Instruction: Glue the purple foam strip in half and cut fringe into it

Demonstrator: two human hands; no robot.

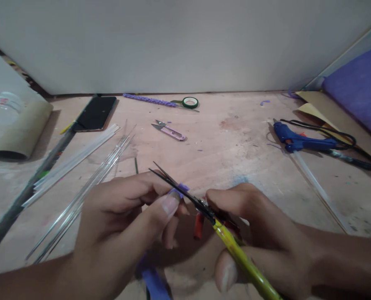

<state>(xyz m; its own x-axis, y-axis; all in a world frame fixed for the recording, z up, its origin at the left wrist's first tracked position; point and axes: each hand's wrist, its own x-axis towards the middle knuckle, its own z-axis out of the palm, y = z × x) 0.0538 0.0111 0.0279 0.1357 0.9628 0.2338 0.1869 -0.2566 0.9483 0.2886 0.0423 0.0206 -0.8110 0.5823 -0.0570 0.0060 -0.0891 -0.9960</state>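
Observation:
My left hand (132,216) pinches a small purple piece (182,190), perhaps paper or felt, between thumb and fingers. My right hand (254,225) grips a pair of scissors (235,249) with a yellow handle and dark, thin blades. The slightly parted blades point up and left, lying across the purple piece at my left fingertips. A red part (198,225) shows under the scissors' pivot. Below my left hand lies a purple strip (154,283), partly hidden by the hand.
Thread snips (173,132), a roll of green tape (190,102) and a purple-wrapped stick (149,100) lie ahead. Left are metal wires (88,187), white sticks (75,162), a phone (96,113) and a cardboard tube (23,129). A blue glue gun (307,139) rests right.

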